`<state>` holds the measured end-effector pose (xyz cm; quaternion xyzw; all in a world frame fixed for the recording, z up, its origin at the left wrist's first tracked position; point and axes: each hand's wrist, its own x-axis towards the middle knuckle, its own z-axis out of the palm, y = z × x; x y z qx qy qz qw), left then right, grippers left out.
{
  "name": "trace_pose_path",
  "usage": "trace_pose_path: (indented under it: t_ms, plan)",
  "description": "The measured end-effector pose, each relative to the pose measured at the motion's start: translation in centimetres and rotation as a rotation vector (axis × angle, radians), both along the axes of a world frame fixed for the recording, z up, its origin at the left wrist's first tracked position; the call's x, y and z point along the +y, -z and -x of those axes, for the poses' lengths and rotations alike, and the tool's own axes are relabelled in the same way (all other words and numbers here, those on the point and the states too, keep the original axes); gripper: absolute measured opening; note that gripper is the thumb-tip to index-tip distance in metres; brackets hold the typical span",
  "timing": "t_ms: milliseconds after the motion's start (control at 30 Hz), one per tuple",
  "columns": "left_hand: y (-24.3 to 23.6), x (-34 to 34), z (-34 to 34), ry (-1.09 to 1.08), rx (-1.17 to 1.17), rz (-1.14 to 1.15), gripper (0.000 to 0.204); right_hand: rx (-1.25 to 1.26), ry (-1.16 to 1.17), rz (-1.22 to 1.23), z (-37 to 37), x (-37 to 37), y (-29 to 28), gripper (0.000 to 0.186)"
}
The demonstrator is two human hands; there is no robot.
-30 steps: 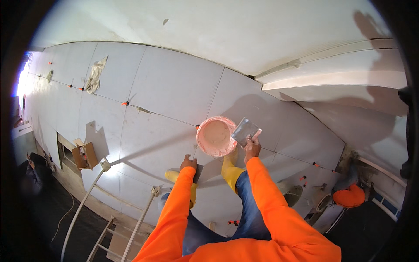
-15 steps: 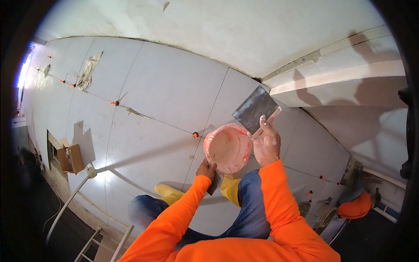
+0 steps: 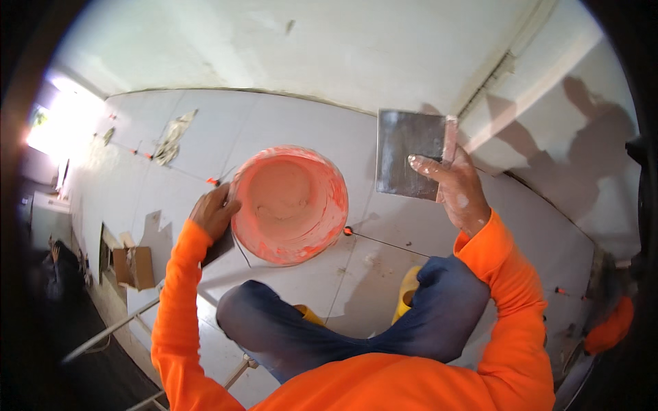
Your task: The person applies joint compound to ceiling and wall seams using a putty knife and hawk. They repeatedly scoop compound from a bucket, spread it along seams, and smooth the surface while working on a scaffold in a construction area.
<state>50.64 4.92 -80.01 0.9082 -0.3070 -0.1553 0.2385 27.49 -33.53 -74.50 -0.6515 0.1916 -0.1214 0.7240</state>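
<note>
Gripped at its left rim by my left hand point(image 3: 216, 214), a red bucket point(image 3: 337, 198) is tilted so that I see into it. Pinkish paste point(image 3: 281, 188) lies inside, and pale smears coat its wall. Under my left hand, partly hidden, is a flat dark blade point(image 3: 219, 248); how it is held is not clear. Right of the bucket and apart from it, my right hand point(image 3: 460, 188) is closed round the paste-smeared edge of a wide putty knife point(image 3: 408, 152). My thumb presses on its dark, flat metal blade.
Large grey floor tiles point(image 3: 308, 294) with orange tile levelling clips point(image 3: 348, 231) lie below me. A rag point(image 3: 177, 137), a cardboard box point(image 3: 134, 267) and a metal frame point(image 3: 113, 329) are at the left. Two people are nearby: dark clothing point(image 3: 65, 274) left, orange clothing point(image 3: 610, 325) right.
The bucket has come up and to the left, appearing larger, with my left hand still on it. My right hand and the putty knife have moved right, away from the bucket.
</note>
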Motion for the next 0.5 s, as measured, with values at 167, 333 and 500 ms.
trace_pose_path:
  t_ms: [167,333,500]
  plan:
    - [8.0,3.1,-5.9,0.061,0.164,-0.263,0.044,0.184,-0.425,0.469,-3.4,4.3,6.2,0.064]
    - [15.8,5.0,-6.8,-0.071,0.311,-0.363,0.051,0.297,-0.737,0.748,-6.4,8.6,9.0,0.063]
    - [18.2,11.5,-5.5,-0.281,0.104,-0.138,0.062,0.269,-0.738,0.821,-11.7,17.2,13.3,0.041]
